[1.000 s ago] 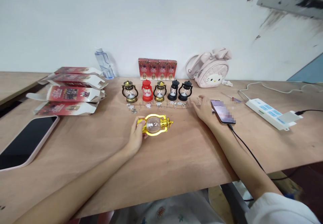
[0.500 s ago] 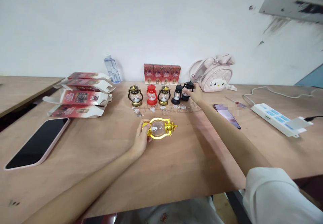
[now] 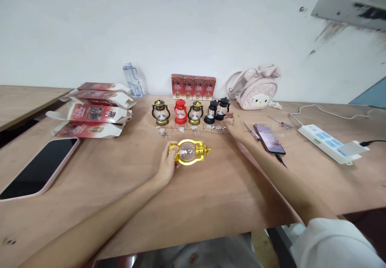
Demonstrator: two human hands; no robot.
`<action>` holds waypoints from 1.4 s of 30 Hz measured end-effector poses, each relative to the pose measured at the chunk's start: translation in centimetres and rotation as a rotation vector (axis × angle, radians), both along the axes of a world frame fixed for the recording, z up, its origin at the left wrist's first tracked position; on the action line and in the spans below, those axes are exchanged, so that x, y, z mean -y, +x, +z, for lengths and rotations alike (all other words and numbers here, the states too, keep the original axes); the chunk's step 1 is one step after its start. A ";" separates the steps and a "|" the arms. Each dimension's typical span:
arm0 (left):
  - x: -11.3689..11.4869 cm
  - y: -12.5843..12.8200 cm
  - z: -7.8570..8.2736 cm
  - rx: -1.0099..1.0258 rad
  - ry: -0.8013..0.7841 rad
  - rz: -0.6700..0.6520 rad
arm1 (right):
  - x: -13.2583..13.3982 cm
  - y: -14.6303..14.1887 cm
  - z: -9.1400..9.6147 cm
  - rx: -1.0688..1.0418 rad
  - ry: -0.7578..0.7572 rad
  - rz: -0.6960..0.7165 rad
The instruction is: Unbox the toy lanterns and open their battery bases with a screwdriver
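A shiny gold lantern (image 3: 188,152) lies on its side in the air, with my left hand (image 3: 169,161) closed around its base. My right hand (image 3: 237,127) is just below and to the right of the rear black lantern (image 3: 222,109), its fingers a little apart and nothing visible in them. Beside that stands a second black lantern (image 3: 211,112). Further left in the row are a bronze lantern (image 3: 196,113), a red lantern (image 3: 181,112) and another bronze lantern (image 3: 160,113). Small metal pieces and wire handles (image 3: 194,128) lie in front of the row.
Several red boxes (image 3: 193,87) stand against the wall, with opened red cartons (image 3: 90,113) at left. Around them are a water bottle (image 3: 132,81), pink bag (image 3: 259,93), large phone (image 3: 39,167), smaller phone (image 3: 269,138), screwdriver (image 3: 280,122) and power strip (image 3: 325,141).
My right hand has let go of the rear black lantern and drawn down toward me. My left hand still holds the gold lantern in nearly the same place.
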State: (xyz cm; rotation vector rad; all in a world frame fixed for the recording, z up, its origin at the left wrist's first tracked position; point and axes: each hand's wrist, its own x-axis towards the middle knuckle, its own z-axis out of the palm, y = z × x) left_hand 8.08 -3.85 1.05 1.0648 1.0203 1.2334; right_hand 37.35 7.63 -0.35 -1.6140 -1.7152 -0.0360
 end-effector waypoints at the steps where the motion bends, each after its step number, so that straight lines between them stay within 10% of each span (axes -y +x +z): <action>1: 0.0 0.0 0.0 0.001 0.000 0.003 | 0.4 0.0 0.1 -0.006 -0.070 0.077; 7: 0.0 -0.1 0.0 -0.011 -0.001 0.008 | 0.9 -0.2 1.2 0.057 -0.251 0.251; 29: -0.1 0.0 -0.2 -0.008 0.000 0.002 | 0.2 -2.1 3.6 0.884 -0.318 0.244; 42: -0.1 -0.1 -0.3 -0.014 0.006 -0.001 | -0.9 -2.9 3.7 0.983 -0.316 0.263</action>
